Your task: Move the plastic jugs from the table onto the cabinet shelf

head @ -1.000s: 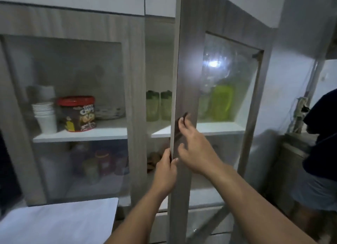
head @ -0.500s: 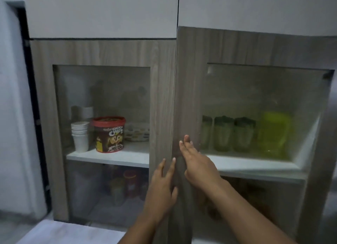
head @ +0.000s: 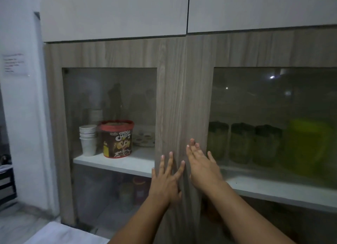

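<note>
Behind the glass of the right cabinet door (head: 198, 97), three green plastic jugs with dark lids (head: 241, 143) stand in a row on the white shelf (head: 273, 187). A larger yellow-green jug (head: 310, 147) stands to their right. Both cabinet doors sit flush and shut. My left hand (head: 166, 178) lies flat with fingers spread on the wooden frame of the left door (head: 169, 97). My right hand (head: 202, 165) presses flat on the right door's frame, just beside the seam. Neither hand holds anything.
Behind the left glass, a stack of white paper cups (head: 88, 139), a red-lidded Choco Chips tub (head: 116, 139) and a patterned dish (head: 144, 136) sit on a white shelf. Jars stand on the lower shelf (head: 133, 191). A white table corner (head: 60, 234) shows at bottom left.
The right door has swung from wide open to fully shut against the left door. My left hand let go of the door edge and both hands now rest flat on the frames.
</note>
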